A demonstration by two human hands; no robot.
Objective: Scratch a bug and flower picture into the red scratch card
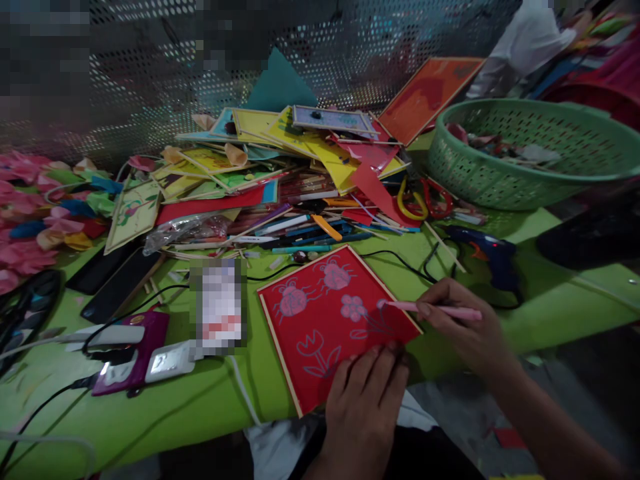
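The red card [320, 333] lies flat on the green counter [200, 407], near its front edge, with pale flowers drawn on it. The left hand [367, 393] rests on the card's near corner, fingers stretched out flat and close together. The right hand [463, 330] is closed around a pink pen [435, 309], whose tip touches the card by a flower. Farther back lie a blue glue gun [487, 257], a heap of coloured cards [280, 153] and, on the right, a green basket [480, 170].
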